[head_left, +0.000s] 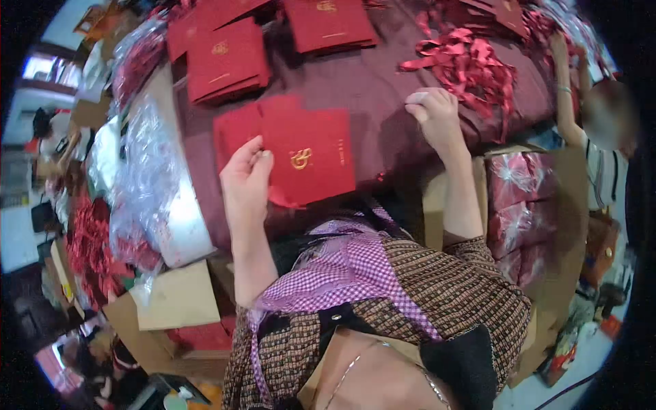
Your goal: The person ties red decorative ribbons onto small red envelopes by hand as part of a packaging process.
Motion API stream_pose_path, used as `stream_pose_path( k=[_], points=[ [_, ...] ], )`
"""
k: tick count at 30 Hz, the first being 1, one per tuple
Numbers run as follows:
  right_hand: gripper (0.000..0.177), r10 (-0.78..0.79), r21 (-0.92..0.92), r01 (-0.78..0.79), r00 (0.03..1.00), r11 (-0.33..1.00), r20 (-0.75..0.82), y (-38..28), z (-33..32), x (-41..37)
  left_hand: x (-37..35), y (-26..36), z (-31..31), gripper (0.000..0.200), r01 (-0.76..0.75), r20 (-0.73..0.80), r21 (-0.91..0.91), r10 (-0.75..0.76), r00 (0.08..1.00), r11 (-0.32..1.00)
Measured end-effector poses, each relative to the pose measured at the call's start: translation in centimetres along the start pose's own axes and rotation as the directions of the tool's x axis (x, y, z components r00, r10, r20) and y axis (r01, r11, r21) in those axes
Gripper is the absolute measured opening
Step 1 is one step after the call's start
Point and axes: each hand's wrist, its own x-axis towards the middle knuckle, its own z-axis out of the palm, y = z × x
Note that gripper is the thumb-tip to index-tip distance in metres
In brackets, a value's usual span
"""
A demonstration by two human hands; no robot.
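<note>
My left hand (247, 171) pinches the left edge of a flat red gift bag (318, 181) printed with a gold emblem. The bag lies at the near edge of the cloth-covered table, and another flat red piece (232, 126) shows partly beneath it. A curved red strip hangs at its lower edge. To the right, my right hand (437, 116) is raised over the table, its fingertips pressed together. Something white shows at those fingertips; whether it is held or wrapped on a finger I cannot make out. Just beyond that hand lies a tangled pile of red ribbons (471, 68).
Stacks of flat red bags (229, 61) sit at the table's far side. Clear plastic wrapping (147, 171) covers the left edge. A cardboard box (567, 225) with plastic-wrapped red bundles (523, 178) stands at my right, and an open carton (178, 297) at my left. Another person (605, 137) is at far right.
</note>
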Motion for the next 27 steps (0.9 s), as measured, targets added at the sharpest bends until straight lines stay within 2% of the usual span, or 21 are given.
stream_pose_path(
  k=[2,3,5,6,8,9,11,15,18,22,24,27],
  points=[
    [0.011,0.058,0.183,-0.051,0.998,0.982,-0.034,-2.6,0.3,1.5,-0.1,0.1,0.0,0.028,-0.005,-0.005,0.068,0.005,1.000,0.998],
    [0.012,0.041,0.231,-0.028,0.998,0.972,-0.048,-4.2,0.6,2.1,-0.2,0.3,0.2,0.028,-0.016,0.007,0.058,0.016,1.000,0.998],
    [0.011,0.091,0.321,-0.087,0.996,0.943,0.005,-7.3,1.6,2.8,-0.6,0.9,0.9,0.028,-0.034,-0.008,0.033,0.034,0.999,0.999],
    [0.011,0.043,0.418,-0.039,0.999,0.908,0.000,-8.7,2.3,3.2,-0.6,0.8,0.8,0.028,-0.037,-0.020,0.039,0.038,0.999,0.999],
    [0.012,-0.045,0.513,-0.008,0.995,0.858,0.091,-10.9,3.4,3.7,-0.6,0.5,0.6,0.026,-0.066,0.023,0.031,0.066,0.998,0.997],
    [0.012,-0.115,0.519,0.069,0.992,0.852,0.058,-12.2,3.5,4.1,-0.7,0.7,0.8,0.025,-0.068,-0.004,0.052,0.069,0.998,0.996],
    [0.012,-0.160,0.584,0.069,0.981,0.809,0.106,-13.9,4.1,4.5,-0.9,0.8,0.7,0.025,-0.071,-0.004,0.058,0.071,0.997,0.996],
    [0.011,-0.238,0.530,0.186,0.971,0.827,0.031,-15.7,5.0,4.8,-1.1,0.9,0.2,0.030,-0.048,-0.007,0.034,0.048,0.999,0.998],
    [0.012,-0.260,0.491,0.219,0.966,0.843,0.015,-16.1,5.1,5.0,-1.0,0.4,-0.2,0.029,-0.039,-0.009,0.024,0.039,0.999,0.999],
    [0.012,-0.266,0.473,0.225,0.964,0.852,0.021,-16.5,5.1,5.2,-1.0,0.3,0.0,0.029,-0.062,-0.006,0.043,0.062,0.998,0.997],
    [0.011,-0.283,0.445,0.247,0.959,0.861,0.017,-16.5,5.3,5.4,-1.2,0.7,0.2,0.028,-0.083,0.005,0.119,0.083,0.997,0.989],
    [0.011,-0.280,0.443,0.237,0.959,0.865,0.033,-16.7,5.3,5.5,-1.4,0.8,0.3,0.027,-0.079,0.014,0.102,0.078,0.997,0.992]
  ],
)
